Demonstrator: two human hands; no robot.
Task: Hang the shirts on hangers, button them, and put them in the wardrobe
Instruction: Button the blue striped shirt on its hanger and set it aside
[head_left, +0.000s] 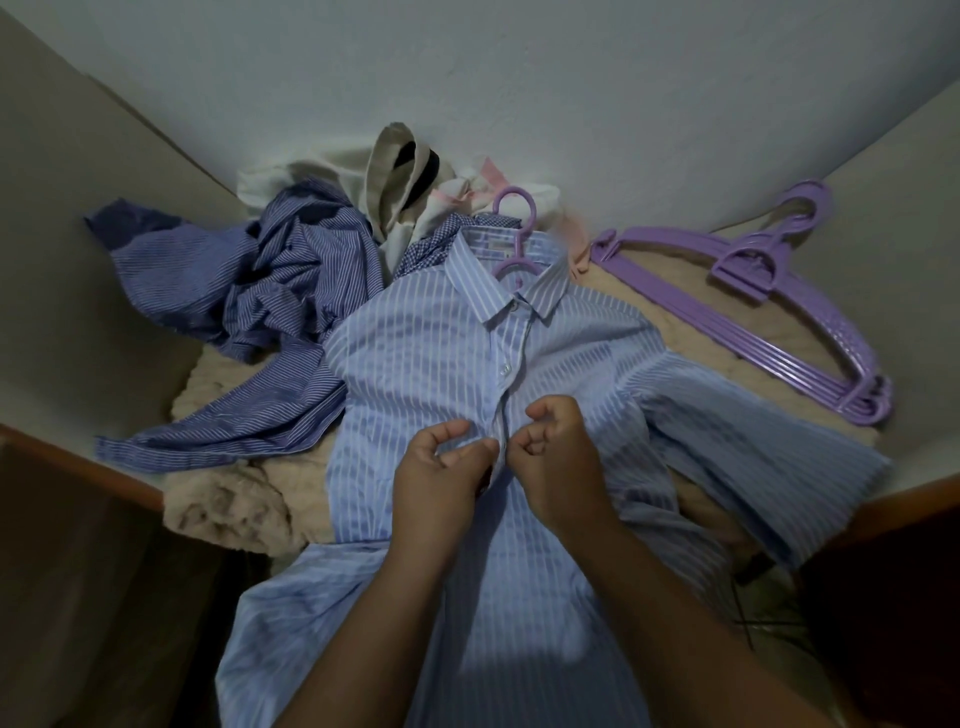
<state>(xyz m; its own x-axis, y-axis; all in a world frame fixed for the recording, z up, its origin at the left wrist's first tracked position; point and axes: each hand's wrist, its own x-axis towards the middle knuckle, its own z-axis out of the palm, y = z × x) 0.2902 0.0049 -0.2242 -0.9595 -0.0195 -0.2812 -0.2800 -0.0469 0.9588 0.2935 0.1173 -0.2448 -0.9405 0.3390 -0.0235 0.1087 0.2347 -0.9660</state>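
A light blue striped shirt (431, 364) lies face up on a beige blanket, on a purple hanger (514, 228) whose hook sticks out above the collar. Two buttons near the top of the placket look fastened. My left hand (441, 473) pinches the left edge of the placket at mid-chest. My right hand (558, 457) pinches the right edge just beside it, fingers curled. The button between my fingers is hidden.
A crumpled dark blue striped shirt (249, 291) lies at the left. Cream and pink garments (395, 182) are piled behind the collar against the wall. A stack of purple hangers (769, 312) rests at the right. Wooden edges (78, 462) border both lower sides.
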